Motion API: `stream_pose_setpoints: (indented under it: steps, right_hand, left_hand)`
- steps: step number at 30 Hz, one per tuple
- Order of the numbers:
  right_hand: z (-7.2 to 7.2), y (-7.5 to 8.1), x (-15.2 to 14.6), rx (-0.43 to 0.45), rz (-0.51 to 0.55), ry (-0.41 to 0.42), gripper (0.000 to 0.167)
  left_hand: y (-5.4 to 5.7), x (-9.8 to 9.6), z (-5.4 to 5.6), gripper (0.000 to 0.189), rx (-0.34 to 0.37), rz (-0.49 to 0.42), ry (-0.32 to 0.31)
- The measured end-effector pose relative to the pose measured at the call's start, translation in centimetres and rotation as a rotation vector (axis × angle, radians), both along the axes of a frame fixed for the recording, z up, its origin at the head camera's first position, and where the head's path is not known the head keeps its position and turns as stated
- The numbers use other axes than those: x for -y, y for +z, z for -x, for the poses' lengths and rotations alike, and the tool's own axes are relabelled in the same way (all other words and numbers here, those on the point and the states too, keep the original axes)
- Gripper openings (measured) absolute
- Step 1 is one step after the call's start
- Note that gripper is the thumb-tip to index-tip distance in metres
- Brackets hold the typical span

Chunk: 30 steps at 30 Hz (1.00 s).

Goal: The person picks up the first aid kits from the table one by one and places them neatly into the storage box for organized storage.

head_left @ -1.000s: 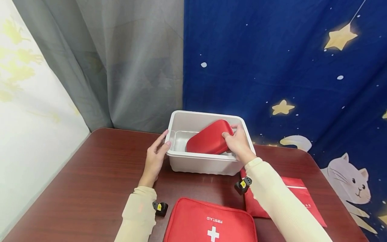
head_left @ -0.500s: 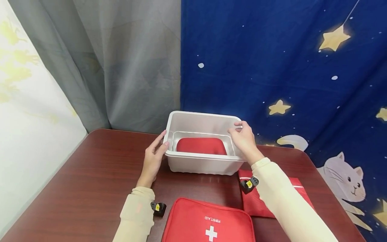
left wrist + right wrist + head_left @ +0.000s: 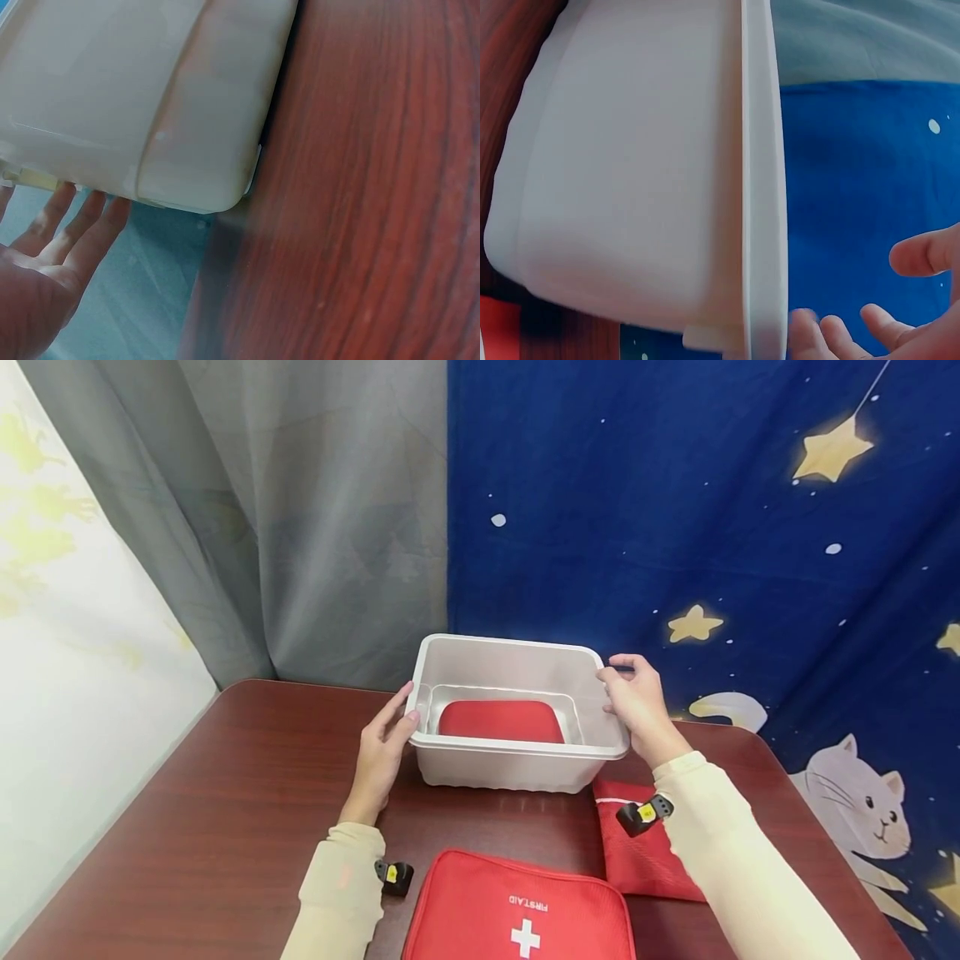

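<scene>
A white plastic bin (image 3: 504, 769) stands at the back of the table. Inside it, low on the bottom, lies a smooth red case (image 3: 499, 722). My left hand (image 3: 381, 766) is at the bin's left end, with the thumb on the rim and fingers along the outer side; in the left wrist view its straight fingertips touch the wall. My right hand (image 3: 639, 700) is at the bin's right rim, holding nothing, its fingers and thumb spread apart in the right wrist view.
A red first aid bag (image 3: 468, 914) with a white cross lies at the table's front. Under my right forearm is a flat red pouch (image 3: 643, 860) with a white stripe. Grey and blue curtains (image 3: 555, 577) hang right behind the table (image 3: 247, 810).
My right hand has let go of the red case, which has dropped from tilted to lying in the bin. That hand has moved out to the right rim. The left hand has stayed put.
</scene>
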State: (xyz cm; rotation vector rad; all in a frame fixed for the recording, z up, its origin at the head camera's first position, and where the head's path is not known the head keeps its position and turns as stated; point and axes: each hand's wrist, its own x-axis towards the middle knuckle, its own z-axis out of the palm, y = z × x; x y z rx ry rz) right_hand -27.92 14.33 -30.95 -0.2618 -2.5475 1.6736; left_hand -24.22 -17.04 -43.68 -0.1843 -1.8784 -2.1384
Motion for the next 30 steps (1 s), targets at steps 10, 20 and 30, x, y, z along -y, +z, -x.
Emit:
stream_pose_setpoints:
  steps: [10, 20, 30]
  right_hand:
    - [0.0, -0.5, -2.8, -0.043, -0.023, -0.077, 0.046]
    - [0.1, -2.3, -4.7, -0.003, -0.039, -0.104, 0.045]
    - [-0.6, -4.8, -8.2, 0.062, -0.090, -0.087, 0.047]
  left_hand:
    - [0.1, -0.1, 0.0, 0.047, -0.002, 0.003, 0.001]
    - [0.2, 0.0, 0.0, 0.047, 0.006, 0.002, 0.010]
    - [0.1, 0.0, 0.0, 0.047, -0.001, 0.009, 0.003]
